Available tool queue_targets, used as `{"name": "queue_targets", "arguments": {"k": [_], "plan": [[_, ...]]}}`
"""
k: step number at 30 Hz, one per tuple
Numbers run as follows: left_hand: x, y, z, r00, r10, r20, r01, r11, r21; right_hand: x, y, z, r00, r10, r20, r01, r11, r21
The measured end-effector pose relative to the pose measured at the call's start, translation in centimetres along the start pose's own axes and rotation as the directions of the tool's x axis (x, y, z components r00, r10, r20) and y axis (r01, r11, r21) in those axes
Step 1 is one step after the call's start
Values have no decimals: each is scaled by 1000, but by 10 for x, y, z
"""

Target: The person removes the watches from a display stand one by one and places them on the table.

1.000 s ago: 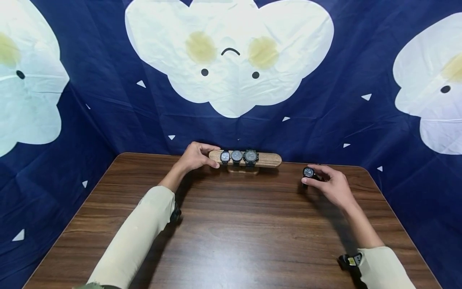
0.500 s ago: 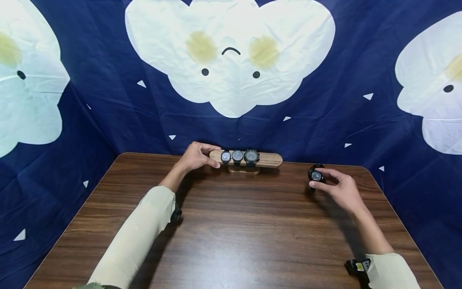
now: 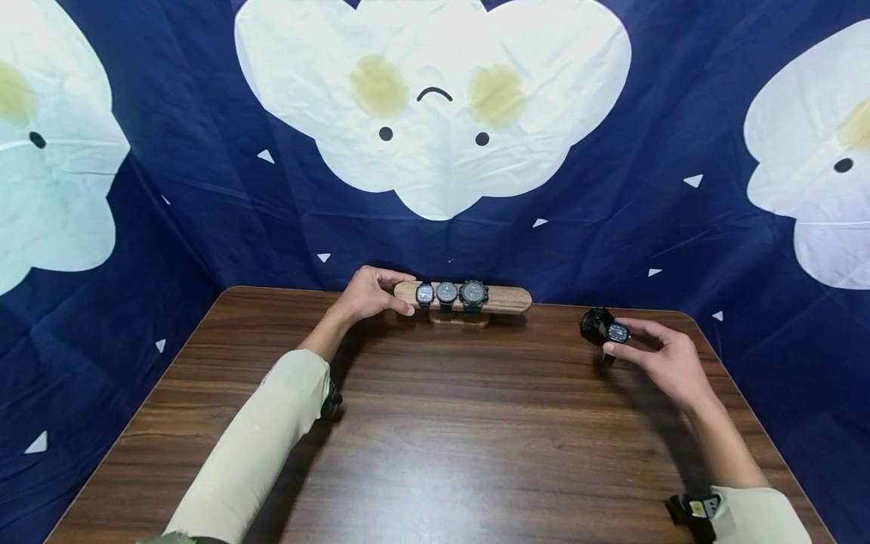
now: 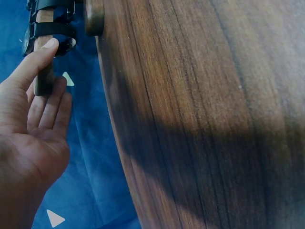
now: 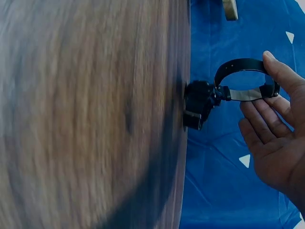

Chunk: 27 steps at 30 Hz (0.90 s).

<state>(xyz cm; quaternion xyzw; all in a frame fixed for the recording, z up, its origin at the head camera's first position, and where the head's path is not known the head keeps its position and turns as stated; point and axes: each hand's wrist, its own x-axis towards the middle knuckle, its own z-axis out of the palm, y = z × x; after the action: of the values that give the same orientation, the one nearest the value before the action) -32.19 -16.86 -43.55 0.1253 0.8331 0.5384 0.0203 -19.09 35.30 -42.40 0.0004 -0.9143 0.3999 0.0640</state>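
At the table's back edge my left hand (image 3: 367, 293) grips the left end of a wooden watch stand (image 3: 508, 300), thumb in front and fingers behind. The bar carries three dark watches: a squarish one (image 3: 424, 294), a round one (image 3: 446, 292) and a bulkier one (image 3: 473, 293). To the right, my right hand (image 3: 669, 363) pinches a black wristwatch (image 3: 617, 332) between thumb and fingers. Its strap forms a closed loop in the right wrist view. Just left of it, a second black watch (image 5: 196, 105) sits on the table; whether the two touch I cannot tell.
The brown wood-grain table (image 3: 435, 423) stretches toward me. A blue cloth (image 3: 272, 227) with white cloud shapes hangs behind it and along both sides. In the right wrist view, the stand's end (image 5: 230, 9) shows at the top.
My right hand has moved right with the wristwatch. The second black watch, earlier hidden behind it, now shows to its left. My left hand and the stand stay put.
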Motion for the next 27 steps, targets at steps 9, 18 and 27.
{"name": "queue_targets", "arguments": {"k": [9, 18, 27], "plan": [[-1, 3, 2, 1000, 6, 1, -6, 1000, -8, 5, 16, -15, 996, -35, -82, 36, 999, 3], [0, 0, 1, 1000, 2, 2, -2, 1000, 11, 13, 34, -24, 996, -11, -83, 8, 999, -44], [0, 2, 0, 1000, 5, 14, -5, 1000, -5, 24, 50, -31, 996, 53, -75, -61, 992, -113]]}}
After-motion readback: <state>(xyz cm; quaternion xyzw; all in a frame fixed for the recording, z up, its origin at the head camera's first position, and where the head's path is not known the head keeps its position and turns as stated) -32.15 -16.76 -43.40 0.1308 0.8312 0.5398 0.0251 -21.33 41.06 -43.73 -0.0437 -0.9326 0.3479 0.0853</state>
